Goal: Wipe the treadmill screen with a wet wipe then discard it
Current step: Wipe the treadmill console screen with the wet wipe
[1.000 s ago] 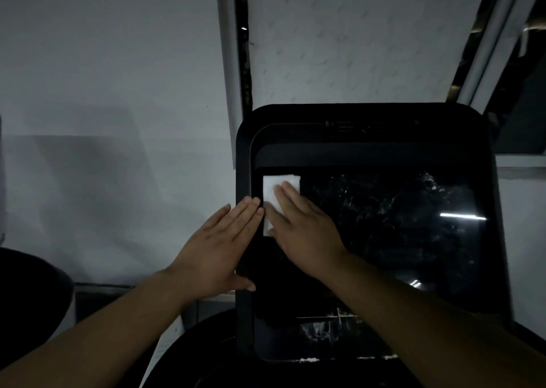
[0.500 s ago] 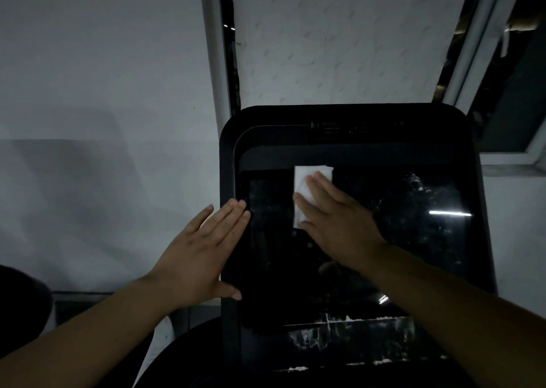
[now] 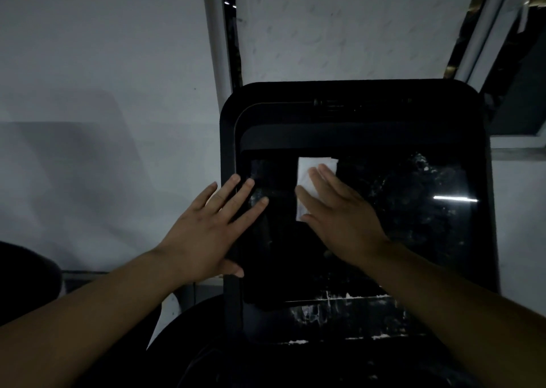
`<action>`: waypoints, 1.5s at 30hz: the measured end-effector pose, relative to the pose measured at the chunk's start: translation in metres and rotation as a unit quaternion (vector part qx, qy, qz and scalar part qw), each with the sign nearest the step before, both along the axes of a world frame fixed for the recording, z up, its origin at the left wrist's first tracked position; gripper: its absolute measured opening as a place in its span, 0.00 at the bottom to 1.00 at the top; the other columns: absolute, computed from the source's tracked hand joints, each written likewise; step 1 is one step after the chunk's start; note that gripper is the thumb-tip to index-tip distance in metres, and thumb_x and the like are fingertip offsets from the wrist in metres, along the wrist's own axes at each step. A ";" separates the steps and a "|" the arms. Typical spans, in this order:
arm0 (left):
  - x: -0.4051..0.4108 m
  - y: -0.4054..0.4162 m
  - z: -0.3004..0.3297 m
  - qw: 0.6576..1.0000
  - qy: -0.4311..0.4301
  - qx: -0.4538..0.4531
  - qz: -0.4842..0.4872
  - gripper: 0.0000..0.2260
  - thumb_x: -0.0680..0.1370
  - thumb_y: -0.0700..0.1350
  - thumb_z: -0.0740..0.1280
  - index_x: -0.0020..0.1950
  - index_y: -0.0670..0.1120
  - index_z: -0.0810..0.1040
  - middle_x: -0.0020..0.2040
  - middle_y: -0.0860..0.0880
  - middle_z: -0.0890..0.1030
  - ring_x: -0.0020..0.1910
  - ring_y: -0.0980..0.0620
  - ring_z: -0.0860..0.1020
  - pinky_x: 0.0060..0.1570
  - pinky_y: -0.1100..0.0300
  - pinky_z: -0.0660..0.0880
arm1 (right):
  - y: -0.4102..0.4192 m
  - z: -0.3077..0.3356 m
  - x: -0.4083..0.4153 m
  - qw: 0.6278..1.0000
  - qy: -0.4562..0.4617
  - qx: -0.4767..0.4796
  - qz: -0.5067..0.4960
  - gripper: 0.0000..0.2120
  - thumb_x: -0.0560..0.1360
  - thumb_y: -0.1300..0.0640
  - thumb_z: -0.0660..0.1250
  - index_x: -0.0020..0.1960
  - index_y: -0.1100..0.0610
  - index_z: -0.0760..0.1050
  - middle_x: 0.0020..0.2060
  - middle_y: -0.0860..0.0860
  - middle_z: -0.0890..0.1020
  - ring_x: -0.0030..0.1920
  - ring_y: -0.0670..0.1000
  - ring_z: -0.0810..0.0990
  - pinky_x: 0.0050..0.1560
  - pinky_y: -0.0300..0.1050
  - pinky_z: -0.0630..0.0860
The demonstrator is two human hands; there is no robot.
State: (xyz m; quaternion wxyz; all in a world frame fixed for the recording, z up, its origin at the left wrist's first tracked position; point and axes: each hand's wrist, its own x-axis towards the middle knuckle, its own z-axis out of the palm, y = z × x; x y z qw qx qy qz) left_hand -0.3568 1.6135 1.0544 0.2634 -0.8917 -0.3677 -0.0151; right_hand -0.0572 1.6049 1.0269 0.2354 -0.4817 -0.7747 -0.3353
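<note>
The black treadmill screen point(image 3: 413, 225) fills the middle right of the head view, smeared with whitish streaks on its right and lower parts. A folded white wet wipe point(image 3: 307, 170) lies flat against the glass near the upper left of the screen. My right hand point(image 3: 339, 219) presses flat on the wipe with fingers together, covering its lower right part. My left hand point(image 3: 206, 228) rests flat and spread on the screen's left frame, holding nothing.
A pale wall point(image 3: 103, 107) stands behind and to the left of the console. A window frame point(image 3: 484, 33) runs along the upper right. A dark rounded shape point(image 3: 23, 269) sits at the left edge, and dark console parts lie below the screen.
My right hand has slid the wipe to the right along the top of the screen, away from the left corner. My left hand stays on the left frame, fingers a little more spread.
</note>
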 end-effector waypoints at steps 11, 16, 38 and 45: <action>0.021 -0.015 0.009 0.998 0.021 -0.013 0.054 0.62 0.68 0.72 0.71 0.79 0.52 0.26 0.81 0.37 0.31 0.80 0.33 0.34 0.79 0.37 0.45 | -0.021 -0.016 -0.039 0.998 -0.019 -0.032 0.041 0.27 0.78 0.49 0.71 0.74 0.56 0.73 0.76 0.60 0.71 0.79 0.59 0.65 0.71 0.57 0.74; 0.027 -0.019 0.014 0.997 0.031 -0.021 0.071 0.61 0.70 0.71 0.70 0.78 0.53 0.23 0.80 0.37 0.29 0.79 0.32 0.33 0.78 0.37 0.43 | -0.021 -0.017 -0.015 0.999 -0.012 -0.039 -0.014 0.26 0.79 0.50 0.71 0.75 0.57 0.73 0.77 0.61 0.69 0.80 0.59 0.63 0.70 0.58 0.75; 0.158 0.043 0.117 0.989 -0.036 -0.144 0.004 0.44 0.78 0.74 0.41 0.84 0.46 0.42 0.85 0.49 0.43 0.83 0.53 0.42 0.80 0.52 0.42 | -0.032 -0.023 0.021 0.998 0.030 -0.045 -0.022 0.25 0.78 0.50 0.71 0.72 0.57 0.75 0.76 0.62 0.71 0.79 0.61 0.65 0.65 0.56 0.79; 0.164 0.041 0.113 0.994 0.005 -0.110 0.020 0.49 0.73 0.76 0.36 0.84 0.45 0.43 0.85 0.48 0.43 0.83 0.52 0.42 0.80 0.50 0.42 | -0.034 -0.012 0.051 0.999 0.026 -0.007 -0.040 0.21 0.79 0.51 0.67 0.69 0.60 0.79 0.71 0.64 0.75 0.74 0.65 0.71 0.65 0.56 0.77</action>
